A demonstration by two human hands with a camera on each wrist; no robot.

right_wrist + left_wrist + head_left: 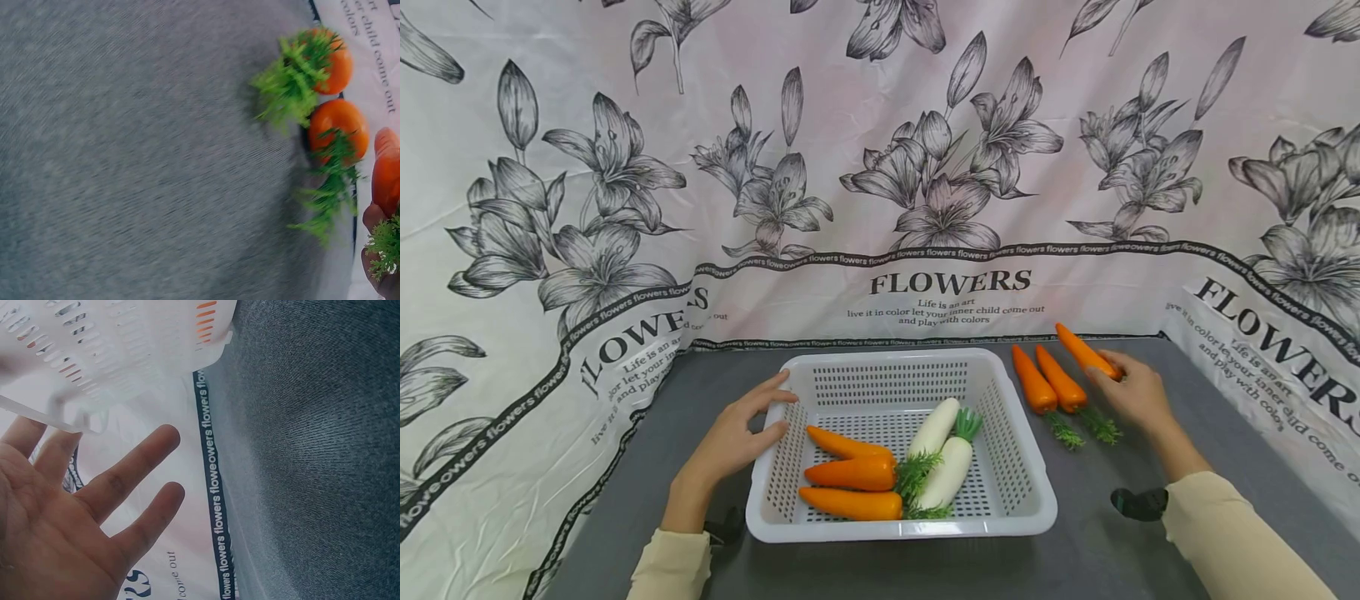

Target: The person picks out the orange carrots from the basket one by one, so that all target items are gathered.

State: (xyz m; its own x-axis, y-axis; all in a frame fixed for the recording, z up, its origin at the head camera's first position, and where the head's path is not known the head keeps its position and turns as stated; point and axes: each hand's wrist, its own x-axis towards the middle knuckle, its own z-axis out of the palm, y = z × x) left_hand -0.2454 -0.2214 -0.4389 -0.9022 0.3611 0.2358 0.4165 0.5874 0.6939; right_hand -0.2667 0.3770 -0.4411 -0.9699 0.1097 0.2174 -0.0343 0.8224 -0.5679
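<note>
Smooth orange tapered carrot [1081, 348] held at its thick end by the right hand [1138, 396], beyond the basket's right side.
Two similar orange carrots with feathery green tops [1058, 379] lay just beside it on the dark grey fabric-textured surface [1090, 542]; whether the held one was fully off the surface could not be told. Left hand [733, 437] was spread wide at the left rim of the white perforated plastic basket [895, 530], which contained three orange carrots [850, 504] and two elongated white radishes [951, 468]. Step in hand, as judged: securing the outer carrot. Next move seemed to call for a firm pinch and clearance from its neighbours.
</note>
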